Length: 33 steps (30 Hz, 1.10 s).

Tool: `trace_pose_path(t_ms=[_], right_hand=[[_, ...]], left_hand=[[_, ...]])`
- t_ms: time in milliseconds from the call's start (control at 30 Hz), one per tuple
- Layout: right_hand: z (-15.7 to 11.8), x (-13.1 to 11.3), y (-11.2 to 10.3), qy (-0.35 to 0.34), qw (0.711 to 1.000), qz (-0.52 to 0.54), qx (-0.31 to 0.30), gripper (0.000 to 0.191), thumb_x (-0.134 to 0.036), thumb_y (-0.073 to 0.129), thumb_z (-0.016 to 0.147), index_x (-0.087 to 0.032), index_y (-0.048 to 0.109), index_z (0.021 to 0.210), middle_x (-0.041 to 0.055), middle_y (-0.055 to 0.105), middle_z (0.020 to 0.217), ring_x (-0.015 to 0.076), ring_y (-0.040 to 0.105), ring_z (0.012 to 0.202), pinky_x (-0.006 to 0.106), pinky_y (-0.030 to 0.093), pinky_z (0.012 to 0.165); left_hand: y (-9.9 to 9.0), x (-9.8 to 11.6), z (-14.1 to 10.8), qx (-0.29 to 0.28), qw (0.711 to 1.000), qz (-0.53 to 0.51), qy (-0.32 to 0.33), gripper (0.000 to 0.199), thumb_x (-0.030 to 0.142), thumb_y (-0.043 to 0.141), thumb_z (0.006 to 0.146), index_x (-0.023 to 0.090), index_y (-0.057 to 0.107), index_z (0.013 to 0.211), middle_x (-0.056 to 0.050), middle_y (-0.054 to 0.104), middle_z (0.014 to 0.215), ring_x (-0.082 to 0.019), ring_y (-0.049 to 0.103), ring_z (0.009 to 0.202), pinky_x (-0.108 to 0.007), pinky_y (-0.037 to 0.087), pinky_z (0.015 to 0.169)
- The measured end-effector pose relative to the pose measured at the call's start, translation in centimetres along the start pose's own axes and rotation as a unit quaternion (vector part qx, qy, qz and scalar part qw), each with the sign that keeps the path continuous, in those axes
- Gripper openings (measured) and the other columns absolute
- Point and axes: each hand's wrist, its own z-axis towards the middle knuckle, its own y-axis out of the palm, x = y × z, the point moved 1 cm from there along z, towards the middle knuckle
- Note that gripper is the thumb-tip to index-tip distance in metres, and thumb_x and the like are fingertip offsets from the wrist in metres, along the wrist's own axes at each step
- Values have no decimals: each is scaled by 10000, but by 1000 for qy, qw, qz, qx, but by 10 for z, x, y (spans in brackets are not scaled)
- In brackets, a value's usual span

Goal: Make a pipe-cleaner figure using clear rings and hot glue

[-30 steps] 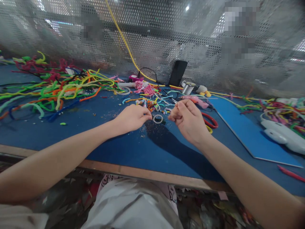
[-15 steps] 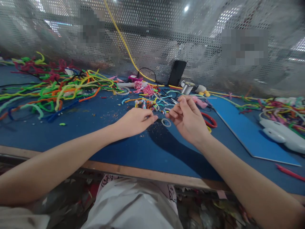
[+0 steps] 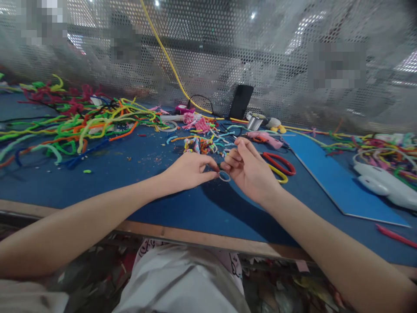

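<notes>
My left hand (image 3: pixel 195 168) is closed in a pinch, thumb against forefinger. At its fingertips is a small pale, translucent ring (image 3: pixel 224 176), its left edge meeting them. Close by on the right, my right hand (image 3: pixel 249 169) has its thumb and forefinger pressed together and the other fingers curled; what it holds, if anything, is too small or hidden. A small dark bit shows between the two hands. Just behind my left hand lies a heap of colourful small pieces (image 3: pixel 197 144). Scissors with red and yellow handles (image 3: pixel 283 164) lie beside my right hand.
Many fuzzy coloured stems (image 3: pixel 97 119) are heaped at the left. A phone (image 3: pixel 241 101) leans on the perforated metal screen (image 3: pixel 202 56). A blue board (image 3: pixel 329 174) and a white device (image 3: pixel 387 184) lie right. The table's wooden edge (image 3: pixel 195 234) runs in front of me.
My left hand has moved slightly right and down, so its fingertips now meet the ring. The ring has shifted down and left. My right hand has lowered a little, uncovering more of the scissors.
</notes>
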Motion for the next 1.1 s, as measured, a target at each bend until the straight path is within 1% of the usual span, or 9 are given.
trace_pose_path(t_ms=[133,300,433,533,733,800,933,1000,1100], right_hand=[[3,4,-1,14,999,41,12,164,-231,508,1001,-232,572,850,-71,280,607,86,326,545,204,446,569],[3,6,-2,22,997,70,11,122,-229,561,977,-225,573,855,-77,274,603,81,326,538,199,438,560],[2,7,-1,17,996,83,6,123,-222,547,983,-220,572,863,-77,276,603,80,323,537,195,424,548],[2,6,-1,13,996,85,8,135,-221,526,994,-216,567,865,-77,272,599,80,313,534,187,401,529],[-1,7,2,-32,998,55,13,130,-274,557,985,-233,547,861,-81,266,588,82,297,528,184,351,506],[-3,9,4,-66,997,29,15,133,-308,589,969,-243,541,864,-84,265,584,82,286,524,189,324,498],[-6,14,4,-174,982,-76,16,151,-386,603,959,-259,546,900,-89,311,583,82,297,517,215,307,503],[-7,16,4,-198,974,-114,13,160,-411,595,961,-263,547,923,-90,330,582,83,328,521,226,318,518],[-9,19,5,-201,970,-135,4,172,-433,581,964,-267,542,940,-90,345,574,89,355,527,233,326,530]], left_hand=[[4,1,1,6,1000,-16,-10,316,423,741,795,150,770,951,97,341,461,-79,330,462,-237,225,505],[10,4,-1,3,999,-42,-7,443,506,730,780,135,765,1021,101,322,454,-79,302,462,-232,220,495],[15,2,1,-13,999,-33,-32,347,453,638,846,129,758,817,76,332,467,-80,308,471,-236,221,493],[16,0,3,-26,998,-41,-47,362,432,568,881,136,722,740,56,361,517,-85,325,506,-239,224,499],[18,3,2,-63,996,-65,-14,500,512,497,907,154,487,558,49,279,545,-81,271,523,-250,200,496],[21,6,1,-69,995,-68,-4,476,493,481,917,151,525,589,47,319,553,-84,301,531,-244,222,505],[27,10,1,-76,995,-67,-12,358,438,511,921,145,701,843,28,542,617,-104,446,567,-225,308,541],[29,13,1,-68,995,-65,-9,331,414,528,921,144,716,885,8,628,674,-117,503,593,-223,358,570],[29,15,0,-61,996,-62,11,303,375,525,935,145,717,895,-15,691,743,-140,571,644,-227,412,616]])
